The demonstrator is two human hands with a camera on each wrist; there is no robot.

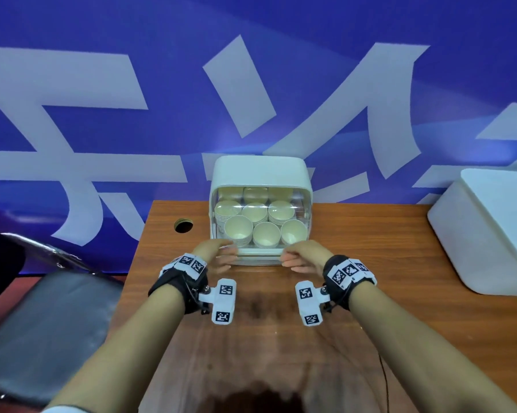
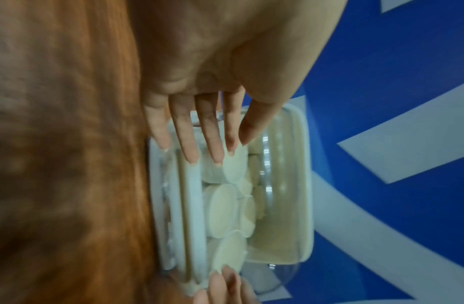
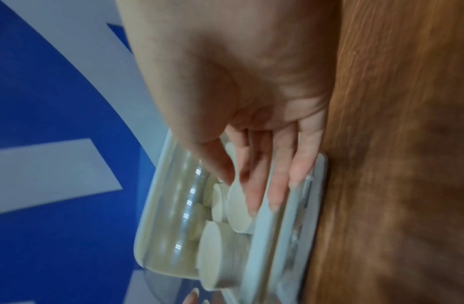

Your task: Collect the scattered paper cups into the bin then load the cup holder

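A white cup holder (image 1: 260, 171) with a clear front cover stands at the table's far edge. Inside it, cream paper cups (image 1: 266, 234) lie in three rows with their mouths facing me. My left hand (image 1: 221, 257) rests with straight fingers (image 2: 186, 144) against the left end of the holder's front tray edge (image 1: 260, 257). At the right end my right hand (image 1: 299, 259) touches the same edge, its fingers (image 3: 277, 185) laid along the rail (image 3: 264, 236). Neither hand holds a cup.
A large white bin (image 1: 489, 234) sits on the wooden table (image 1: 400, 293) at the right. Left of the holder is a round cable hole (image 1: 183, 225). A dark chair (image 1: 42, 323) stands beside the table's left edge. A blue banner wall is behind.
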